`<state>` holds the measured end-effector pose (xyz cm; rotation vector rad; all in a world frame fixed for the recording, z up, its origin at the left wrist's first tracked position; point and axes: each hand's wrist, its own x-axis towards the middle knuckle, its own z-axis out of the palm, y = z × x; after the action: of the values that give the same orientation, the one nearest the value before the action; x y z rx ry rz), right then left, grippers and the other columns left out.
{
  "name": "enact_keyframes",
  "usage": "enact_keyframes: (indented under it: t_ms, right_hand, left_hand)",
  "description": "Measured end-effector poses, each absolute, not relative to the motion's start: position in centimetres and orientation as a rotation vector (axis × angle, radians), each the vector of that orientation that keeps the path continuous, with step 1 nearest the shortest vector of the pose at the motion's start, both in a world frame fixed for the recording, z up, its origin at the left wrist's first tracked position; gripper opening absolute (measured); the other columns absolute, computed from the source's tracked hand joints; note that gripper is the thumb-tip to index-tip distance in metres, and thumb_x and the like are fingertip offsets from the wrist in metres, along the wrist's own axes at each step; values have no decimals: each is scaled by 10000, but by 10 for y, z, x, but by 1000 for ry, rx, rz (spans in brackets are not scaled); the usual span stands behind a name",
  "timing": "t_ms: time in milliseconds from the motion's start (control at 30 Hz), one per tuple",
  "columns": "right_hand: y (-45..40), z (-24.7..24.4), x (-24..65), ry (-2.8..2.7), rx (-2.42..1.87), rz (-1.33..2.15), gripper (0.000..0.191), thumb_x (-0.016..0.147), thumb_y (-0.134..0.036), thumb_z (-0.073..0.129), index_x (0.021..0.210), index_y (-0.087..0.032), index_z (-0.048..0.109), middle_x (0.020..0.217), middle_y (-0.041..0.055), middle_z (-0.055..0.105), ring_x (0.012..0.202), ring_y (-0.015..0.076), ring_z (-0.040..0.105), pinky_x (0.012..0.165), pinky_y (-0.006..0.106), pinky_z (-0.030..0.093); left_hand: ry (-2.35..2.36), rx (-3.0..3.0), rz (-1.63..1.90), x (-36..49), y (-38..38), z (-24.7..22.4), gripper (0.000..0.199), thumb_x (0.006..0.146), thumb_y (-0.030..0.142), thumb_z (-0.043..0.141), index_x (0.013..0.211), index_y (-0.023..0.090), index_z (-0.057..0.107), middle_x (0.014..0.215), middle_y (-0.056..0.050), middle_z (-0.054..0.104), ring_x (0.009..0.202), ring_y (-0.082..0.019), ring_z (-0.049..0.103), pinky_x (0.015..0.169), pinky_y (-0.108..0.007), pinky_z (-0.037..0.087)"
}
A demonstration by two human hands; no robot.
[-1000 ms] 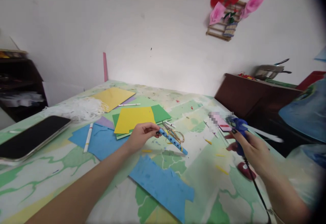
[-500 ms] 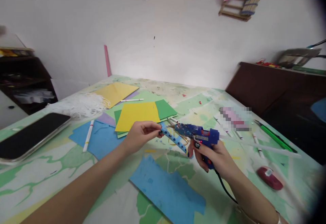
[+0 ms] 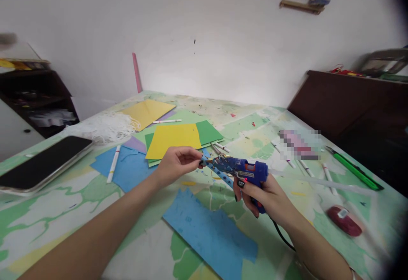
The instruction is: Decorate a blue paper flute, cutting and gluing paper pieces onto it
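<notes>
Between thumb and fingers, my left hand pinches one end of a narrow blue strip with dark spots. My right hand is wrapped round the handle of a blue glue gun with a small red light lit. The gun's nozzle points left and lies close to the strip near my left fingertips; whether it touches cannot be made out. Part of the strip is hidden behind the gun. Below both hands a cut blue sheet lies on the table. Scissors rest just behind the gun.
Yellow sheet, green sheet and another blue sheet lie at mid-left. A phone is on the left, beside white string. At right are a green cutter, markers and a dark red mouse-shaped object.
The glue gun has moved left, bringing its nozzle to the strip's held end and covering more of the strip. The view has shifted slightly. My left hand keeps its pinch.
</notes>
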<state>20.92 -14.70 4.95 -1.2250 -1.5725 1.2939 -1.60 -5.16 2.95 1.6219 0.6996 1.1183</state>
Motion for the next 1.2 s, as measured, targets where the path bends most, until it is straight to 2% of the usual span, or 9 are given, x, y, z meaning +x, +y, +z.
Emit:
enact_keyframes:
  t_ms: [167, 333, 467, 633, 867, 967, 1067, 1200]
  right_hand:
    - [-148, 52, 209, -1553, -1204, 1298, 286, 835, -384, 507, 740, -118, 554, 673, 33, 587, 353, 35, 413, 356, 185, 290]
    - [-151, 54, 210, -1569, -1223, 1273, 297, 851, -369, 504, 738, -109, 594, 535, -13, 528, 342, 34, 388, 360, 178, 311]
    - [-152, 55, 211, -1561, -1181, 1253, 242, 839, -351, 524, 779, -126, 590, 664, 18, 597, 354, 30, 414, 346, 177, 322]
    - [-153, 56, 212, -1529, -1185, 1221, 228, 839, -344, 526, 800, -125, 579, 585, -2, 572, 329, 29, 379, 339, 176, 324]
    - [-156, 56, 212, -1585, -1183, 1219, 276, 862, -387, 508, 835, -123, 585, 762, 66, 633, 362, 29, 411, 346, 182, 322]
    - [-157, 55, 213, -1606, -1202, 1177, 319, 868, -422, 500, 842, -120, 599, 657, 36, 590, 364, 40, 406, 359, 189, 322]
    - [-157, 53, 215, -1646, -1222, 1153, 353, 862, -453, 503, 792, -125, 609, 486, -26, 463, 365, 61, 396, 374, 195, 312]
    - [-156, 50, 216, -1649, -1246, 1176, 395, 865, -492, 486, 751, -131, 598, 424, -46, 396, 371, 73, 382, 389, 203, 291]
  left_hand:
    - [674, 1612, 1120, -16, -54, 30, 86, 666, 126, 685, 749, 107, 672, 735, -57, 684, 642, -125, 654, 637, -207, 552]
    - [635, 1584, 1121, -14, -56, 30, 85, 660, 113, 686, 743, 109, 669, 740, -57, 682, 641, -128, 652, 632, -212, 553]
    - [617, 1563, 1115, -14, -57, 30, 84, 661, 106, 689, 741, 107, 664, 762, -63, 679, 648, -133, 653, 639, -224, 555]
    - [606, 1566, 1114, -14, -59, 31, 84, 655, 113, 699, 728, 103, 659, 770, -72, 679, 643, -139, 651, 632, -232, 559]
    - [614, 1618, 1147, -14, -61, 33, 75, 658, 116, 691, 725, 108, 659, 809, -82, 692, 663, -140, 657, 658, -237, 570]
    - [606, 1680, 1182, -15, -62, 33, 67, 662, 111, 686, 726, 112, 663, 819, -90, 700, 736, -153, 661, 686, -227, 567]
    - [597, 1709, 1197, -15, -62, 33, 68, 669, 106, 682, 734, 113, 665, 821, -91, 698, 760, -157, 660, 693, -229, 569]
    - [592, 1719, 1201, -15, -63, 34, 81, 672, 98, 677, 750, 110, 665, 829, -93, 694, 780, -161, 659, 722, -248, 574]
